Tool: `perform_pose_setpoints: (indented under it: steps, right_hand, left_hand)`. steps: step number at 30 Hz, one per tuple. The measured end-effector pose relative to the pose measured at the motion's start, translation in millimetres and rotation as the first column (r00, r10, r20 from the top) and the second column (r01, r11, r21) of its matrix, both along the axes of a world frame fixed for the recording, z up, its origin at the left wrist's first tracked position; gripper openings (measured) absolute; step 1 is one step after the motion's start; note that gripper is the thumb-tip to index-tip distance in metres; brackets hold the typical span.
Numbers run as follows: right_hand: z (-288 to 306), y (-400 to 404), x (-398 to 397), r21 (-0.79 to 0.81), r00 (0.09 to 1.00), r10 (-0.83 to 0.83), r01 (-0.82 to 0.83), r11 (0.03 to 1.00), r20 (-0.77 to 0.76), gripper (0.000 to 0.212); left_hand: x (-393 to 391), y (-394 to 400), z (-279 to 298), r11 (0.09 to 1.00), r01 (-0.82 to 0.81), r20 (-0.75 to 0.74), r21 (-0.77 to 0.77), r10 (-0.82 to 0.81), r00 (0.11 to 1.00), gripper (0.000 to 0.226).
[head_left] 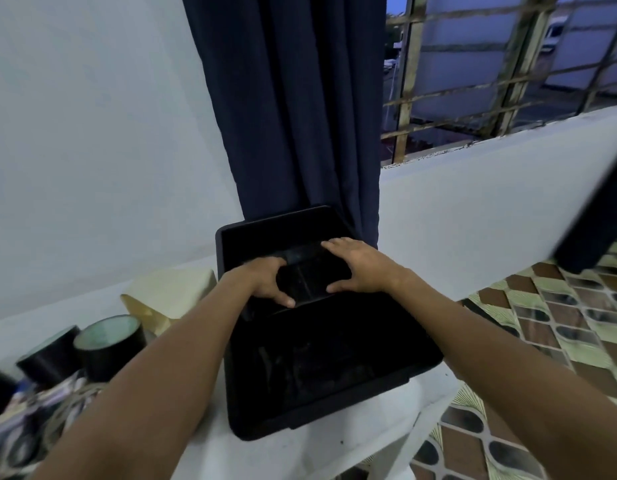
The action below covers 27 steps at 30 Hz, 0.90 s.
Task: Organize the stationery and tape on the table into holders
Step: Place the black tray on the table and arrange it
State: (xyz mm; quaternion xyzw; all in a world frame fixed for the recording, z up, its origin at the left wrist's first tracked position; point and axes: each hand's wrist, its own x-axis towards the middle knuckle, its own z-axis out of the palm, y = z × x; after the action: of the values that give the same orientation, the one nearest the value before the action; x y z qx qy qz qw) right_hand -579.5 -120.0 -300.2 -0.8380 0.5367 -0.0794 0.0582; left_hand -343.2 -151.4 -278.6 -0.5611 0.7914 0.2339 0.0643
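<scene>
Two bare forearms reach forward from the bottom of the view over a white table, whose right edge drops off to a patterned tile floor. At the near left the table carries a blurred heap of things too smeared to name. Just behind that heap two rolls of black tape stand side by side, touching or nearly so, and past them rests a wide cream-coloured roll, close to the wall.

In the middle of the table sits a large black tray, its near right corner at the table's edge. Both hands meet over its far half on a smaller black box. The left hand has its grip clenched round the box's left end, thumb on the near side and fingers curled over the far side. The right hand grasps the right end, thumb on the near edge, fingers spread over the top. Whether the box rests on the tray floor or is lifted, I cannot tell.

Behind the tray a dark blue curtain hangs against the pale wall, touching the tray's far rim. To its right a barred window opens above a white ledge. A dark blurred shape crosses the far right edge.
</scene>
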Motion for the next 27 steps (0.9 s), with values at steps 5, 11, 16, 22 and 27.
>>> perform_pose_setpoints:
  steps: [5,11,16,22,27]
  right_hand:
    - [-3.4,-3.1,-2.3,-0.039,0.999,0.028,-0.029,0.999,-0.015,0.090]
    - [-7.6,0.7,-1.2,-0.133,0.973,-0.046,0.078,0.988,0.228,0.046]
    - [-6.0,3.2,0.0,-0.171,0.985,-0.095,0.119,0.978,0.142,0.040]
    - [-1.4,6.1,1.8,-0.146,0.987,-0.129,0.142,0.979,0.095,0.037]
    - [-2.0,7.5,3.3,-0.140,0.990,-0.127,0.134,0.981,0.061,0.036]
  left_hand:
    - [-4.9,18.4,-4.9,0.957,0.047,0.039,-0.286,-0.037,0.999,0.089]
    - [1.5,31.0,-10.1,0.901,0.120,0.107,-0.417,-0.082,0.991,0.085]
    - [1.6,42.9,-23.1,0.826,0.161,0.223,-0.540,-0.044,0.974,0.082]
    - [-5.6,54.9,-28.9,0.774,0.128,0.208,-0.620,0.004,0.978,0.078]
    - [-8.6,59.5,-30.8,0.749,0.117,0.193,-0.652,0.014,0.981,0.068]
